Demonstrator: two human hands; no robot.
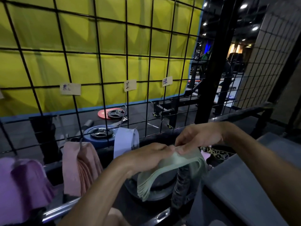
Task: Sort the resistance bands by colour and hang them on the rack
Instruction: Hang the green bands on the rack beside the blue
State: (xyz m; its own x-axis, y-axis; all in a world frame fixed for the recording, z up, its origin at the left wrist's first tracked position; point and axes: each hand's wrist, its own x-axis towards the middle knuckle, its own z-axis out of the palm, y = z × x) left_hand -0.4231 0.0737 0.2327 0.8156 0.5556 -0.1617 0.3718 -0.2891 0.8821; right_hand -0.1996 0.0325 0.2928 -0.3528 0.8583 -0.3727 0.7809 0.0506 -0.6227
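The two forearms are seen closest, reaching in from the bottom edge, and between them a thick stack of green bands [171, 172] is held up in front of the rack [101, 66]. From the left: a bundle of purple bands [27, 181] is hung low on the grid, at the frame's edge. Just beside it a bundle of pink bands [78, 168] is hung from a hook, its folds fanned out. Next, a pale blue band [125, 141] is draped over a lower wire of the rack. Three paper labels [70, 89] are clipped to the grid above these bundles, with handwriting on them that cannot be read clearly. Behind the wires a yellow wall is seen, and weight plates [101, 133] are lying on the dark floor.

Now the middle: the left hand [146, 159] is curled over the top of the green stack, fingers closed on its upper edge. The stack is fanned and sags downward over a dark round plate [156, 191] below it. The right hand [198, 137] is brought in from the other side, thumb and fingertips pinching the same top edge, touching the left hand's fingers. Further right, a leopard-print band [216, 153] is glimpsed just behind the green ones, and a grey bin [241, 185] is set at the far right.
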